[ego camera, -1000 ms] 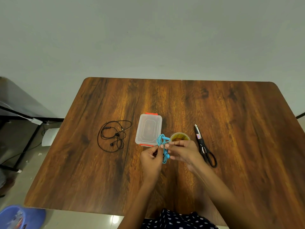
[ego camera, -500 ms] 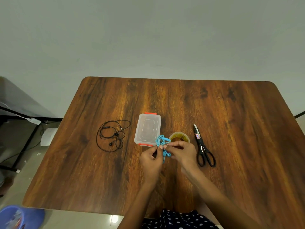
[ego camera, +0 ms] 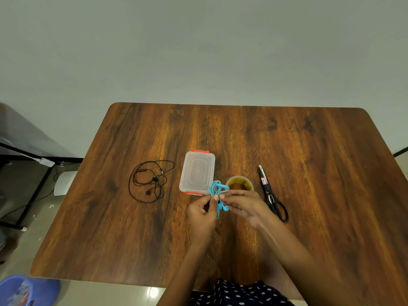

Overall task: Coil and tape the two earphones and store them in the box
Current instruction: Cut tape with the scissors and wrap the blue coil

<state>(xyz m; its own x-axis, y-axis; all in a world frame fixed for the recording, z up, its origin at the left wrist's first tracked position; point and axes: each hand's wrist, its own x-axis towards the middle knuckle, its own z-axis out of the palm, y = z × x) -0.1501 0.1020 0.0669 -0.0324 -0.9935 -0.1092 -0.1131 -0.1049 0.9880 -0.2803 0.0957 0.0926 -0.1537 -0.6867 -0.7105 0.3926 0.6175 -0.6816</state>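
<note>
A bundled blue earphone point(ego camera: 217, 192) is held above the table between both hands. My left hand point(ego camera: 204, 214) pinches its middle from the left, and my right hand point(ego camera: 244, 206) pinches it from the right. Its loops stick up and its earbuds hang down. A black earphone point(ego camera: 150, 181) lies loose and uncoiled on the table to the left. The clear plastic box point(ego camera: 197, 172) with orange clips sits lidded between them. A roll of clear tape point(ego camera: 239, 183) stands just beyond my right hand.
Black scissors point(ego camera: 272, 195) lie shut on the wooden table point(ego camera: 309, 162), to the right of the tape. A dark metal-framed stand point(ego camera: 24, 151) is off the table's left side, and a blue tub point(ego camera: 24, 291) sits on the floor at bottom left.
Both hands have stayed together on the blue earphone, shifting only slightly. The bundle looks a little tighter at the pinch point.
</note>
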